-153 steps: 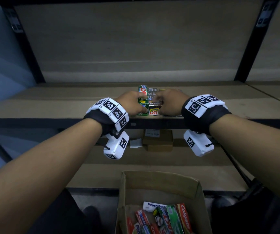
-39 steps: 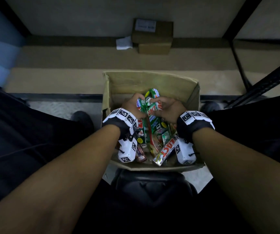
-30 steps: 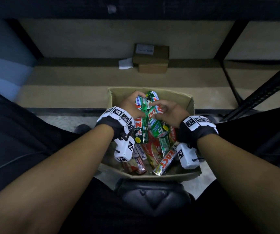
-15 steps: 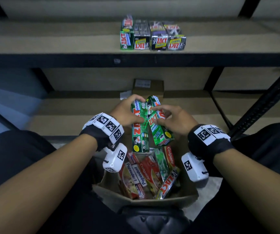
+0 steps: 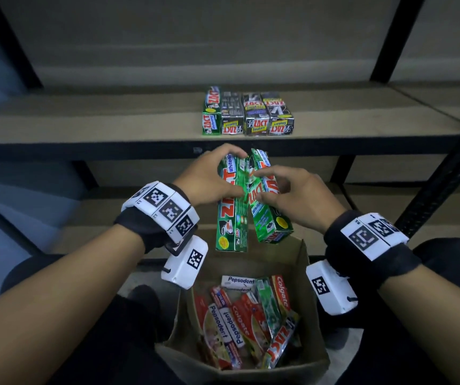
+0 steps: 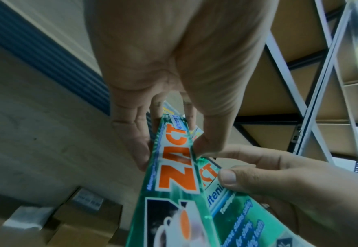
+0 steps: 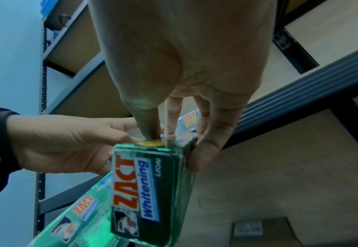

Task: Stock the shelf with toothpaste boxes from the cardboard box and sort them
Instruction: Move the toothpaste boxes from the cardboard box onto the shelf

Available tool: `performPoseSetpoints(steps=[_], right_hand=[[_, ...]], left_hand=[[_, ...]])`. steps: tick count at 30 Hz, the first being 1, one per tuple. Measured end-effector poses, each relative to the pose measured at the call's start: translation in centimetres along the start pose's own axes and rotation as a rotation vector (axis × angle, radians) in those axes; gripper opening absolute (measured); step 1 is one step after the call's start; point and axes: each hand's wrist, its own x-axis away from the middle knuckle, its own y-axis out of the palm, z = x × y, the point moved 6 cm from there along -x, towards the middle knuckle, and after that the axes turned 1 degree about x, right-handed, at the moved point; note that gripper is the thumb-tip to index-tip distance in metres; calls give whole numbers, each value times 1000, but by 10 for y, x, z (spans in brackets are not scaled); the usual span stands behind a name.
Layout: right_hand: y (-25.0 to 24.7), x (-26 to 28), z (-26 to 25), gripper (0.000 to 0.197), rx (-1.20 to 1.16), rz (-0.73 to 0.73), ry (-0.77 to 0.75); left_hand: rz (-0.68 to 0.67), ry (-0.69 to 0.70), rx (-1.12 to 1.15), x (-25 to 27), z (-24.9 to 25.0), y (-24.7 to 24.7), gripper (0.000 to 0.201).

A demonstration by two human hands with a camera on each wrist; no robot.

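Observation:
My left hand (image 5: 212, 179) grips a green Zact Whitening toothpaste box (image 5: 231, 215) near its far end, thumb on one side and fingers on the other. My right hand (image 5: 292, 195) pinches a second green Zact box (image 5: 267, 218) beside it; the two boxes touch. Both hang above the open cardboard box (image 5: 314, 343), which holds several Pepsodent, Colgate and Zact boxes (image 5: 245, 318). On the shelf (image 5: 84, 126) ahead stands a row of Zact boxes (image 5: 248, 115), one green at the left and dark ones to its right. The left wrist view shows the left box (image 6: 173, 175), the right wrist view the second box's end (image 7: 144, 192).
Black shelf uprights (image 5: 389, 37) stand at the right and left. A lower shelf board (image 5: 376, 195) runs behind my hands, with small brown cartons (image 6: 84, 222) on it. Bare shelf lies to either side of the Zact row.
Both hands have lifted the two green boxes out of the cardboard box and up toward the shelf edge. My view has tilted up, bringing the shelf row closer.

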Motion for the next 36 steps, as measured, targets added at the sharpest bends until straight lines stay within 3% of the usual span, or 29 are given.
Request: performPoseSetpoints(steps=[14,28,31,34,36], right_hand=[[-79,-27,-45,37,13,136,-82],[-119,-127,-45,54,158,168,23],[-117,-144,-38,50,186,180,46],[-114,-157,-32,41,196,200,47],[-110,-163,-27,36,164,197,73]], left_hand=[[75,87,52,-19,82,-56,61],[133,-65,-58,-125,120,-77,56],[114,-128,-40,-149,108,-77,56],[59,-175,-74,-169,99,-76,36],[38,-197,-139,-182,94,-76,41]])
